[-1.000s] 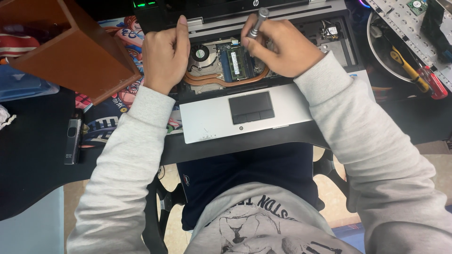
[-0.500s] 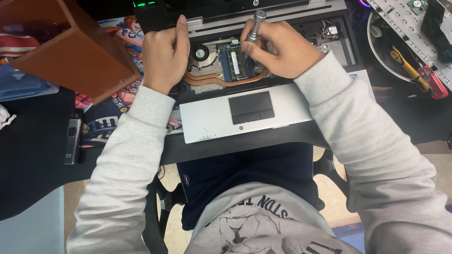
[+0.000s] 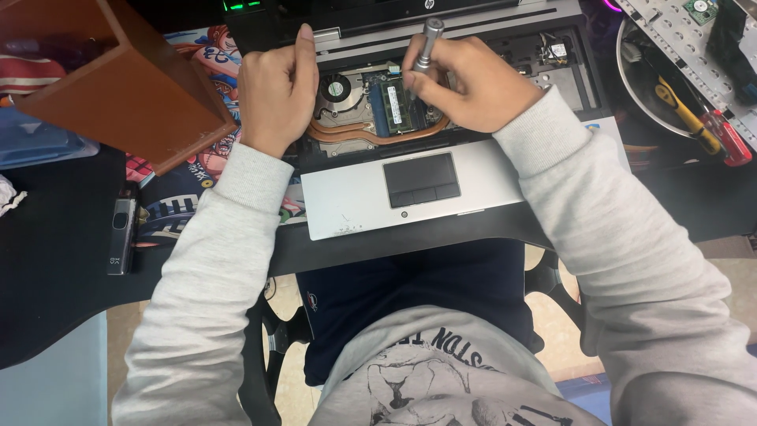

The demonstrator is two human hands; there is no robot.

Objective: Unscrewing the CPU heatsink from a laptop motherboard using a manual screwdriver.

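The scene is viewed from a single head-worn camera, aimed steeply downward and close over the opened laptop and lap.

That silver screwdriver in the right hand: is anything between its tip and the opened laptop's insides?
Nothing visible blocks it. The right hand holds the silver screwdriver upright over the open laptop, beside the green memory card. The fingers hide the tip itself. The left hand rests at the laptop's edge, left of the fan.
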